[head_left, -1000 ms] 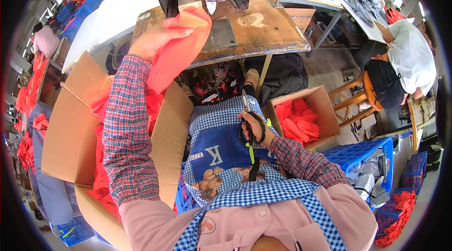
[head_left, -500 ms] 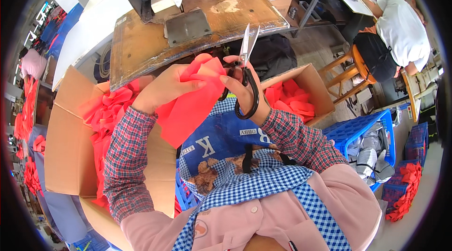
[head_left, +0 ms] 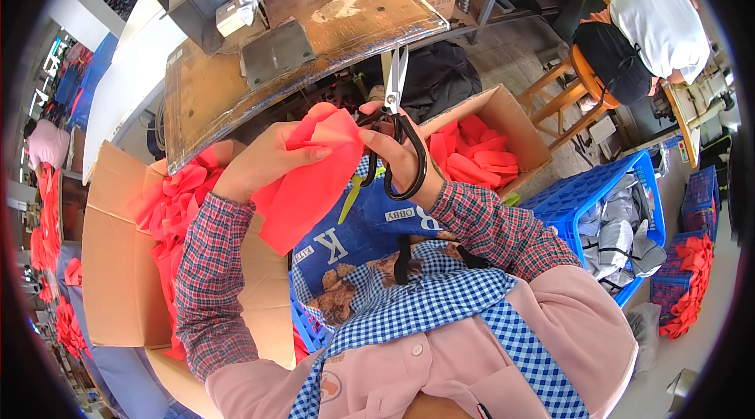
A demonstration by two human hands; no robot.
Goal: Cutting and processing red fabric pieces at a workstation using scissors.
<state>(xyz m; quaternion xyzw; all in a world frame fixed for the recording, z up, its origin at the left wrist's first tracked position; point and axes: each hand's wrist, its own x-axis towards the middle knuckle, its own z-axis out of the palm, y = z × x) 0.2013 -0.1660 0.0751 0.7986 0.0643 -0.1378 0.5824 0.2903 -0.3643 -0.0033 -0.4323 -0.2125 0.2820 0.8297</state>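
Observation:
In front of my chest, my left hand (head_left: 266, 158) is closed on a bright red fabric piece (head_left: 303, 195), which hangs down from the fingers. My right hand (head_left: 399, 158) pinches the right edge of this same fabric between thumb and fingers. It also carries black-handled scissors (head_left: 392, 101), their blades pointing up and away from the fabric, only slightly apart. One large handle loop rests around the outside of the hand. A yellow-green strip (head_left: 349, 200) shows just below the right hand, over my blue checked apron (head_left: 425, 293).
To my left stands an open cardboard box (head_left: 118, 254) with red fabric pieces (head_left: 177, 207). Another box (head_left: 523, 124) with red pieces sits ahead right. A worn wooden bench (head_left: 354, 6) lies beyond my hands. At right are a blue crate (head_left: 550, 211) and a seated person (head_left: 657, 18).
The scissors' blades have come closer together. My view has shifted, so the bench sits further left and higher. Both hands keep hold of the red fabric.

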